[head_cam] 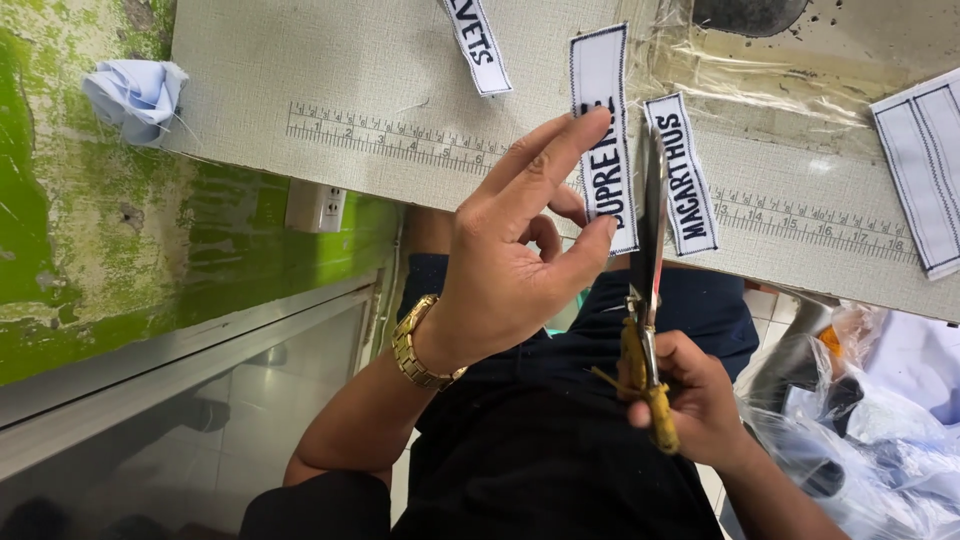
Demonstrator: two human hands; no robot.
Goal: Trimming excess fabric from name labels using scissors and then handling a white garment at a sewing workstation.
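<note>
Label strip held up beside the scissors

Label strip (603,140), white with dark stitched edges and dark lettering, stands upright above the edge of the worktop (300,70). The left hand (520,250) pinches its lower part between thumb and fingers, while the index finger lies stretched along the strip toward its upper half. A gold watch (415,345) sits on this wrist.

Just to the right of the strip are the scissors (648,290), with blades pointing up and handles wrapped in yellow. The right hand (690,400) is closed around these handles, low in the view and above the dark clothing of the person. The blades run close along the right edge of the strip; whether they touch it cannot be told.

A second label (682,175) lies on the worktop just beside the blades, and a third label (478,45) lies further up. A printed ruler scale (385,138) runs along the front of the worktop. A crumpled pale blue cloth (135,95) rests at the left corner, and clear plastic bags (870,430) are at the lower right.
</note>
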